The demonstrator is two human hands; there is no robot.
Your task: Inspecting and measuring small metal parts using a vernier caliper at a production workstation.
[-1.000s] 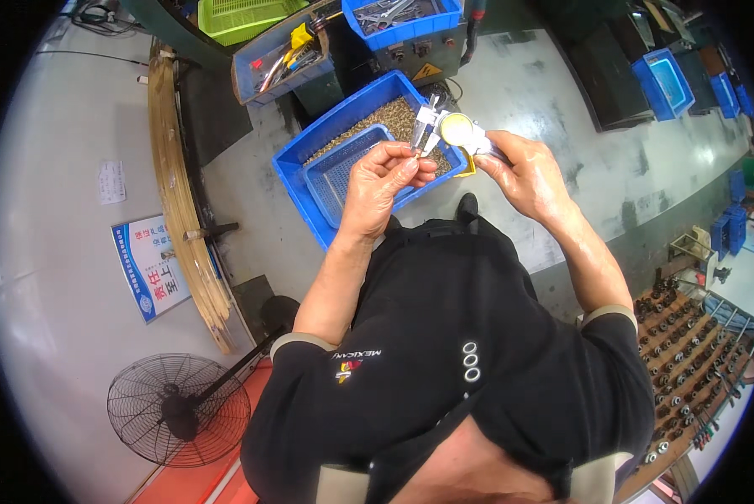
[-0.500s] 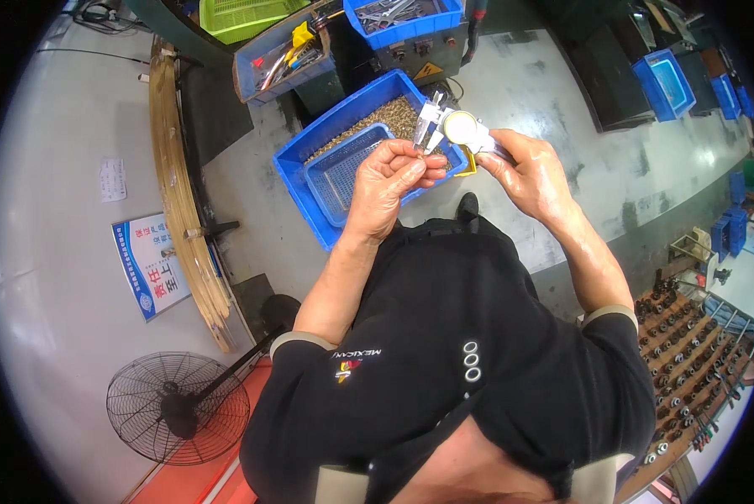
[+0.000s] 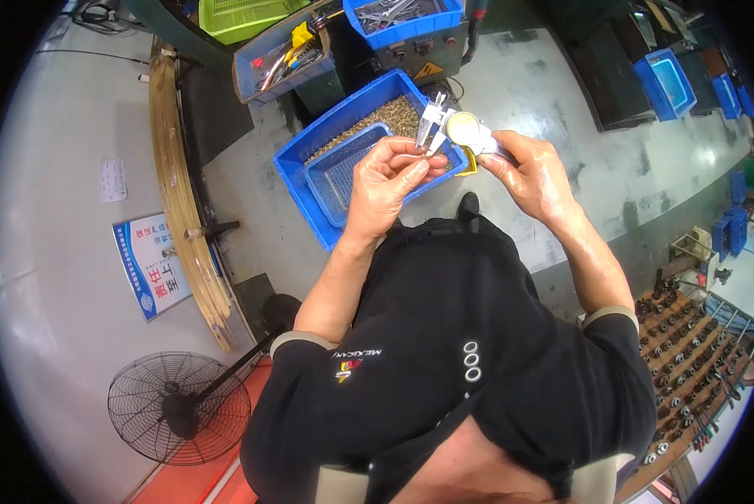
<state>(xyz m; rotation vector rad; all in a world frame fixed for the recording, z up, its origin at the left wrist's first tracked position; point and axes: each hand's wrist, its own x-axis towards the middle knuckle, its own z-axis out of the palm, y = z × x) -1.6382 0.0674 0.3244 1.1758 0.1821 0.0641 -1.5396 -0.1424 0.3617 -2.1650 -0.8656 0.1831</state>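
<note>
My right hand (image 3: 532, 175) grips a dial caliper (image 3: 478, 139) by its beam, with the round dial turned up and the jaws pointing left. Close by those jaws, the fingertips of my left hand (image 3: 381, 189) are pinched together. Whatever is between them is too small to name. Below both hands is a large blue bin (image 3: 288, 172) holding many small brass-coloured parts (image 3: 398, 118). A smaller blue perforated basket (image 3: 335, 181) sits inside the bin, partly behind my left hand.
Behind the bin are a box of hand tools (image 3: 259, 82) and a blue tray of wrenches (image 3: 419, 25). A black fan (image 3: 179, 407) stands at lower left, near upright wooden strips (image 3: 171, 160). To the right is a rack of small dark parts (image 3: 688, 370).
The caliper has tilted slightly, so its dial reflects less glare. Both hands hold nearly the same places, with only a small shift of the left fingertips.
</note>
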